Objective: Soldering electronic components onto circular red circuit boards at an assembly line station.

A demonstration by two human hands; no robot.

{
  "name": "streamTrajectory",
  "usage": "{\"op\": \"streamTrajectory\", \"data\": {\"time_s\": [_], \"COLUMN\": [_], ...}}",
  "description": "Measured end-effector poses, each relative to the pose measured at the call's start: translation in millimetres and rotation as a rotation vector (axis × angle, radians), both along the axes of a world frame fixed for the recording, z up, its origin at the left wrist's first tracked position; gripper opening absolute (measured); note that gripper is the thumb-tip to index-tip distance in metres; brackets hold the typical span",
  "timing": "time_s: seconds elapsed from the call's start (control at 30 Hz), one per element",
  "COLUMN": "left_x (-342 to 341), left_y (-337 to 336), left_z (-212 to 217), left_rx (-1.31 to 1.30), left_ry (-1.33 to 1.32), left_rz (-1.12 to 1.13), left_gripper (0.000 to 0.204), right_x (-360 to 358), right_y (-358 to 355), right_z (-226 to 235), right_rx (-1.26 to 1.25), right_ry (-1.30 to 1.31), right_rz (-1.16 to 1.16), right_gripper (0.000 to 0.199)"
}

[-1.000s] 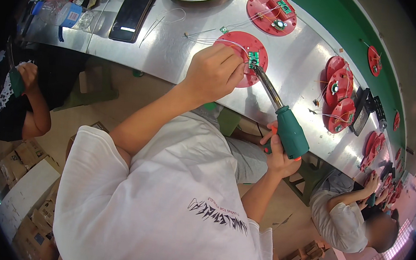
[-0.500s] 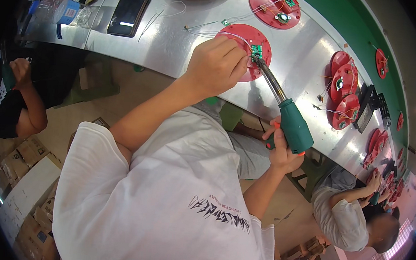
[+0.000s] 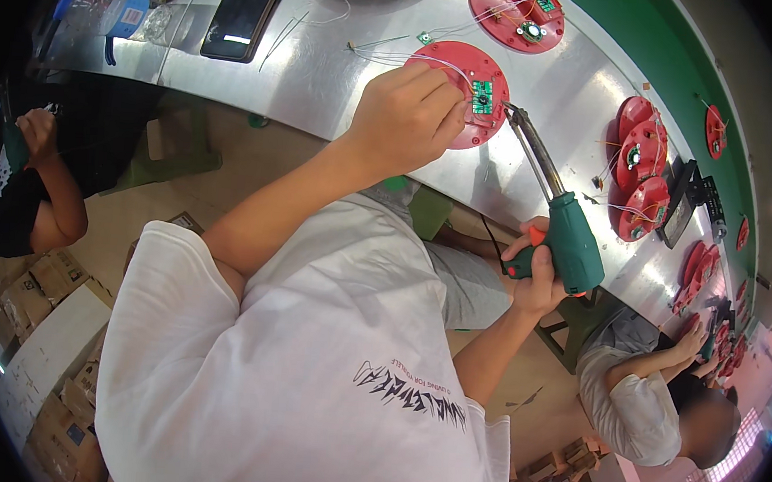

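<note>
My right hand [image 3: 538, 285] grips a green soldering gun [image 3: 574, 242] with an orange trigger. Its metal tip [image 3: 510, 110] is at the right rim of a red round plate [image 3: 457, 56], apart from the small green circuit board [image 3: 482, 97] mounted there. My left hand [image 3: 405, 120] reaches over the plate's left side, thumb and fingers pinched close beside the board; what they pinch is hidden. Thin white wires [image 3: 387, 58] run leftward from the plate, and a tiny green board [image 3: 425, 37] lies just behind it.
Another wired red plate [image 3: 517, 16] lies farther back, and several more [image 3: 642, 157] stand to the right beside a black device [image 3: 679, 202]. At left are a black phone-like slab [image 3: 248, 13] and a plastic bottle [image 3: 104, 15]. A co-worker [image 3: 637, 397] sits at right; another person's arm [image 3: 59, 188] shows at left.
My right hand has drawn the soldering gun rightward, and its tip has come off the circuit board. My left hand stays pinched at nearly the same spot.
</note>
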State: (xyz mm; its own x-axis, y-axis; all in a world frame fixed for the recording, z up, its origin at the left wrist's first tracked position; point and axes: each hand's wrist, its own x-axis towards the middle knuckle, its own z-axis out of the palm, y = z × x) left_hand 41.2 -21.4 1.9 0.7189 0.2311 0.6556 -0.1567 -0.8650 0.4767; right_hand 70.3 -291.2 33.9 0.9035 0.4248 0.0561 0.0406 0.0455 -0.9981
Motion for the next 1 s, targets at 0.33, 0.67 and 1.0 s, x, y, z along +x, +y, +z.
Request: {"op": "streamTrajectory", "data": {"time_s": [0.33, 0.67, 1.0], "left_x": [0.3, 1.6, -0.9], "left_y": [-0.7, 0.5, -1.6], "left_z": [2.7, -2.1, 1.4], "left_rx": [-0.033, -0.046, -0.087], "left_ry": [-0.002, -0.024, -0.017], "left_rz": [-0.01, 0.0, -0.002], "left_gripper": [0.014, 0.016, 0.01], "right_x": [-2.3, -5.5, -5.4], "right_y": [10.0, 14.1, 10.2], "right_z": [6.9, 5.7, 3.8], "right_rx": [-0.047, -0.057, -0.069], "right_ry": [-0.075, -0.075, -0.071], "right_rz": [0.055, 0.065, 0.07], "right_gripper": [0.041, 0.04, 0.039]}}
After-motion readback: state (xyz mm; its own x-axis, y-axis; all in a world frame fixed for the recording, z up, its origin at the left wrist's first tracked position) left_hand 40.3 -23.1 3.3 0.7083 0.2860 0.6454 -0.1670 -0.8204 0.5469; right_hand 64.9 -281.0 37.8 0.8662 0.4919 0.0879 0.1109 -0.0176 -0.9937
